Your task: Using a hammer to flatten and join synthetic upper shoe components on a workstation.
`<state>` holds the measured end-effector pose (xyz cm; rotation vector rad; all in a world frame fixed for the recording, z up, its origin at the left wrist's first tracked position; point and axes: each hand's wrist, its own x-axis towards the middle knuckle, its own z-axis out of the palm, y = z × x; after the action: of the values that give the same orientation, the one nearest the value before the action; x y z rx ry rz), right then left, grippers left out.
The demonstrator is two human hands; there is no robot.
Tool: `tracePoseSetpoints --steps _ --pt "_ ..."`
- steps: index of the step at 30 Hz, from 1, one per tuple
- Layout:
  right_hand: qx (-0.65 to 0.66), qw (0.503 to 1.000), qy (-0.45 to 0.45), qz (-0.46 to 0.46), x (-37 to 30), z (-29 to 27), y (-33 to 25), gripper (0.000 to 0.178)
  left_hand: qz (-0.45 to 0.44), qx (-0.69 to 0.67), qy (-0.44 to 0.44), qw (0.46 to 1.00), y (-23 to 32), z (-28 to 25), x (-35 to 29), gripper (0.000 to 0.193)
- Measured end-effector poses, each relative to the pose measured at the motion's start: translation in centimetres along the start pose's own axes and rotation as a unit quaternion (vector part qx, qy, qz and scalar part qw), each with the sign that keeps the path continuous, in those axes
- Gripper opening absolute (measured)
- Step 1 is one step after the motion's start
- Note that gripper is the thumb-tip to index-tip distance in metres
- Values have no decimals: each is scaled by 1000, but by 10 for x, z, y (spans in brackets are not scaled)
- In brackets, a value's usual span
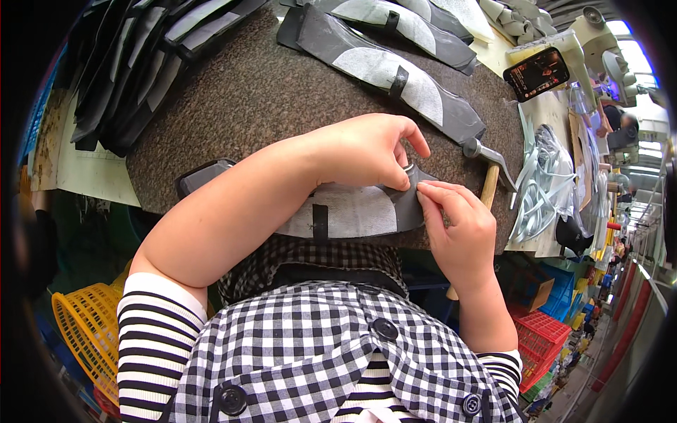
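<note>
A dark grey leather-like cut piece with a pale patch and a black tab lies at the near edge of the stone-topped table, in front of my body. My left hand reaches across it, thumb and curled fingers at the upper edge of its right end and the index finger lifted away. Beside it, my right hand pinches the tip of that same end between thumb and fingers. My left forearm hides part of the piece. Just right of my hands rests a hammer with a wooden handle.
Similar grey pieces lie at the far side of the speckled tabletop; a stack of them fills the far left. A phone leans at the right, near pale straps. Yellow and red baskets stand below.
</note>
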<state>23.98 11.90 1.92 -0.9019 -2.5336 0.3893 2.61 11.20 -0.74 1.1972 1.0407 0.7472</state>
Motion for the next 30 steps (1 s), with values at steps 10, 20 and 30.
tracePoseSetpoints --steps 10,20,30 --pt "-58 997 -34 -35 8 5 -2 10 36 58 28 997 -2 6 0 46" --pt "93 992 -14 82 6 4 8 12 10 36 23 999 2 6 -3 44" --pt "54 995 -82 10 13 -9 9 9 26 39 31 998 1 9 -1 43"
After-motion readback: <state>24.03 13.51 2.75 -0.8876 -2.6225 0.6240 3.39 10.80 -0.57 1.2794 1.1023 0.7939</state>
